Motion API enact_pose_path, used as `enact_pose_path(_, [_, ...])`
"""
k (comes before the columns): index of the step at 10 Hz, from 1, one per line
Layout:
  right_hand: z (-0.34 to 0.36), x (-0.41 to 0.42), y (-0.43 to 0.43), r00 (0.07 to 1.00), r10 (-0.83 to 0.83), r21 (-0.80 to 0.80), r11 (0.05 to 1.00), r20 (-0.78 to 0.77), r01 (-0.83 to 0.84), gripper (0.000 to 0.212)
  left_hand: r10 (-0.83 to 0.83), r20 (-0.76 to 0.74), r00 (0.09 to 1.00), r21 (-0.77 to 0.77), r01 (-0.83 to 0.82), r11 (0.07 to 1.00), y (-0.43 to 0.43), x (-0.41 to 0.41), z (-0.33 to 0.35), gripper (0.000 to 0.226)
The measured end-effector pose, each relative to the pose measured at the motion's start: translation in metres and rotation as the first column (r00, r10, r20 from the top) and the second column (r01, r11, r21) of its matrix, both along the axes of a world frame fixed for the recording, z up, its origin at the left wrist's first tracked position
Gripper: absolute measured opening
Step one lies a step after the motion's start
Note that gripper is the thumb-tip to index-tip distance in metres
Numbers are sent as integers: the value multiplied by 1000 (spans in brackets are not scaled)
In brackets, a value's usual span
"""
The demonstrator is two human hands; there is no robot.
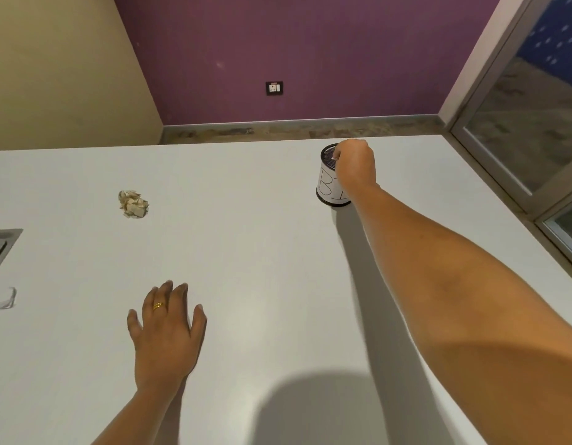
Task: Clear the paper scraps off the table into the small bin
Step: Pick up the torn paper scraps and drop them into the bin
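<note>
A small black mesh bin (pixel 326 184) with a white paper label stands near the far right of the white table (pixel 246 252). My right hand (pixel 355 165) hovers over the bin's rim with fingers curled; I cannot make out whether a scrap is inside them. My left hand (pixel 167 329) lies flat on the table, fingers spread, holding nothing. A crumpled beige paper ball (pixel 133 203) rests on the table to the far left. A thin white paper scrap (pixel 3 301) lies at the left edge.
A grey recessed cable hatch (pixel 2 248) is set into the table at the left edge. A glass door frame (pixel 519 139) runs along the right side. The purple wall behind has a socket (pixel 274 88).
</note>
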State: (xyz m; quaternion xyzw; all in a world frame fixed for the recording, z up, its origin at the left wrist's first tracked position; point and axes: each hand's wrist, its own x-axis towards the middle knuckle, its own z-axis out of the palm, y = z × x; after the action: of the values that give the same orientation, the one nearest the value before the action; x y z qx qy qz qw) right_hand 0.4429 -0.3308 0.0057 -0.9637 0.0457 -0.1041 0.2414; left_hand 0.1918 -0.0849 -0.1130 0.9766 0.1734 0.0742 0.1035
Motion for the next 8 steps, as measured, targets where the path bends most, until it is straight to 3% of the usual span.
enact_pose_path(4, [3, -2, -1, 1000, 22, 83, 996, -20, -20, 32, 6, 16, 1000, 5, -6, 1000, 1, -1, -1, 56])
enact_pose_path(5, [-3, -9, 0, 995, 88, 71, 993, 38, -91, 27, 4, 20, 1000, 6, -4, 1000, 1, 0, -1, 56])
enact_pose_path(8, [-27, -55, 19, 956, 254, -138, 962, 145, -235, 29, -26, 37, 999, 22, 25, 999, 1, 0, -3, 55])
